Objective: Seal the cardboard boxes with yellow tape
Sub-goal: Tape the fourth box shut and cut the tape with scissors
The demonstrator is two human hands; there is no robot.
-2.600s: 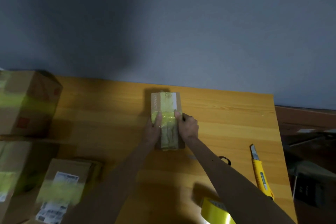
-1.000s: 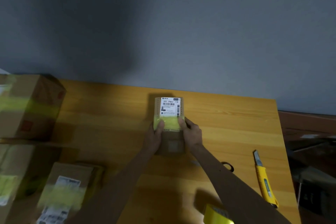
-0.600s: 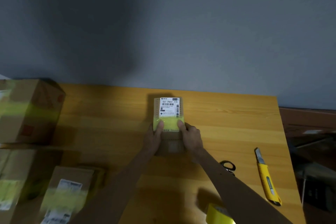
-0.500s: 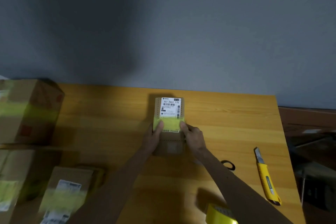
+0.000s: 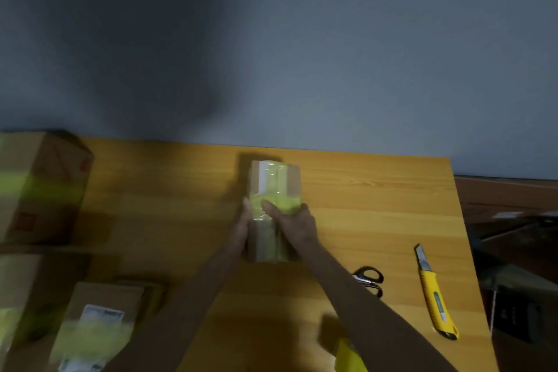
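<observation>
At bench (image 5: 377, 205) centre, small box (image 5: 273, 180), yellow tape (image 5: 285, 205) across middle. Left grip (image 5: 241, 228) clasps its left side; right grip (image 5: 297, 222) clasps right side, thumb on tape.

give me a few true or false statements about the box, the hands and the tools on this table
1. The left hand and the right hand both hold the small box. True.
2. The utility knife lies left of the scissors. False: it lies to their right.
3. A band of yellow tape crosses the small box. True.
4. The scissors rest on top of the small box. False: they lie on the table, beside the right forearm.
</observation>
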